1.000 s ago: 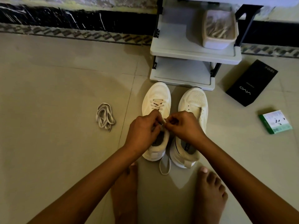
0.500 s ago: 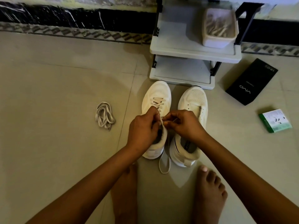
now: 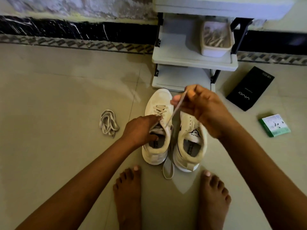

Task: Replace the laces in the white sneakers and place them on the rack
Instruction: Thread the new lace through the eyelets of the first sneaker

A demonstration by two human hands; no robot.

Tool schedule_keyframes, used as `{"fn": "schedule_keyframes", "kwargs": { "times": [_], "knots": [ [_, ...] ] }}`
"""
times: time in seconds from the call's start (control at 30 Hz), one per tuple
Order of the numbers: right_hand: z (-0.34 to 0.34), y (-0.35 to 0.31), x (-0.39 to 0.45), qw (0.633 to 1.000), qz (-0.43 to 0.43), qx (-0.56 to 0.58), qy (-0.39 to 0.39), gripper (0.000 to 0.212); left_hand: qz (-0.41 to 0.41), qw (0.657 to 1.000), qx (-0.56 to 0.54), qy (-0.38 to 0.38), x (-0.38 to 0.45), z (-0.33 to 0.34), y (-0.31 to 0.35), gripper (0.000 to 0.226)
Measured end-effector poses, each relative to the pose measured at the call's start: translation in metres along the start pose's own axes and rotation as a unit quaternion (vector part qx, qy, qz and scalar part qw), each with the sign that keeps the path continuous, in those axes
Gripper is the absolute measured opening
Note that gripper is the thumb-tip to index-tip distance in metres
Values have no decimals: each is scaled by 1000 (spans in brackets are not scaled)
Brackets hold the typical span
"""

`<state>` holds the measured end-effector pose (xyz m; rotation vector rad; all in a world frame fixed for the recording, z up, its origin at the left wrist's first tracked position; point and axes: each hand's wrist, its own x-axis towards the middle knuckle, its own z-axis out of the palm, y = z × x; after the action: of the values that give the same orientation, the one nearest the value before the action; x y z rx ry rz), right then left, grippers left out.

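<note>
Two white sneakers stand side by side on the floor, toes toward the rack. The left sneaker is partly laced near the toe; the right sneaker shows no lace. My left hand grips the left sneaker at its tongue and collar. My right hand, raised above the right sneaker, pinches the lace, which runs taut down to an upper eyelet of the left sneaker. A loop of the same lace lies on the floor between the heels.
A bundle of loose laces lies on the floor to the left. A white bin holding laces sits on the rack's shelf. A black box and a green-and-white box lie to the right. My bare feet stand just behind the sneakers.
My right hand has lifted up and away from the left sneaker, drawing the lace taut. My left hand stayed on the sneaker, shifting down to its tongue and collar.
</note>
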<state>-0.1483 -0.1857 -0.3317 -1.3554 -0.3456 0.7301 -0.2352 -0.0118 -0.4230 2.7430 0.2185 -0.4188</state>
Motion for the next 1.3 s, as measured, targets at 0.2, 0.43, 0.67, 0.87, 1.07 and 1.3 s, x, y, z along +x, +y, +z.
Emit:
{"fn": "schedule_keyframes", "kwargs": {
  "times": [0.2, 0.43, 0.67, 0.87, 1.07, 1.3],
  "knots": [
    [8, 30, 11, 905, 72, -418, 34, 11, -7, 997, -30, -74, 7, -12, -3, 81],
    [10, 57, 7, 832, 15, -554, -21, 26, -9, 994, -67, -89, 10, -15, -5, 82],
    [7, -24, -5, 998, 55, 38, -8, 27, -9, 994, -69, -83, 10, -10, -8, 79],
    [8, 26, -6, 862, 191, -469, -33, 32, -9, 994, -80, -70, 11, -6, -11, 77],
    [-2, 46, 1, 806, 239, -541, -23, 27, -2, 990, -127, -61, 10, -2, -13, 76],
    [-5, 37, -4, 674, 191, -711, -57, 32, 8, 983, -174, -54, 7, -1, -15, 76]
  ]
}}
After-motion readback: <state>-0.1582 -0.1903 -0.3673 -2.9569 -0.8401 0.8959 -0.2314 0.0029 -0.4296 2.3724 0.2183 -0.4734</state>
